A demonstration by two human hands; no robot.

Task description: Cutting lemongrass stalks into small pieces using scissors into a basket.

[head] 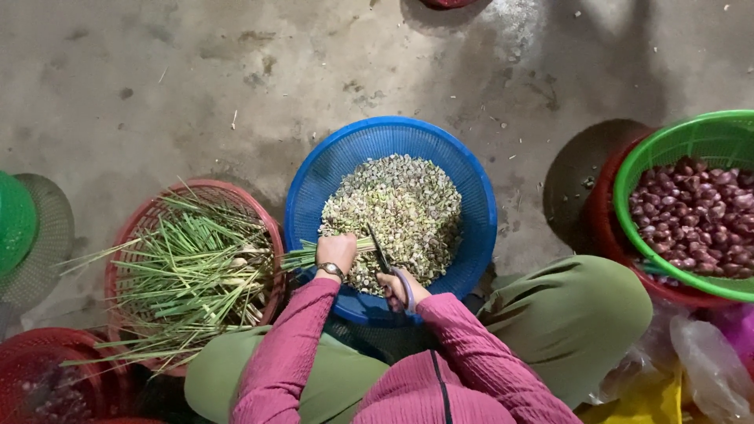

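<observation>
Left hand [336, 251] clenched; right hand [398, 288] clenched beside it; forearms converging forward.

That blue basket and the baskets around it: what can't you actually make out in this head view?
- Blue basket: near rim hidden behind the hands and sleeves.
- Scissors: blade tips buried in the chopped bits; handles covered by the right hand.
- Stalk ends: wrapped inside the left hand.
- Green basket of shallots: cut off by the right edge.
- Bottom-left red basket: contents too dark.

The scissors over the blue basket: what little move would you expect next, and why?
Probably a snip. The left hand holds a bunch of green stalks out over the blue basket, and the scissors in the right hand point at the bunch's end. The cut pieces heaped below suggest each snip drops more.
</observation>
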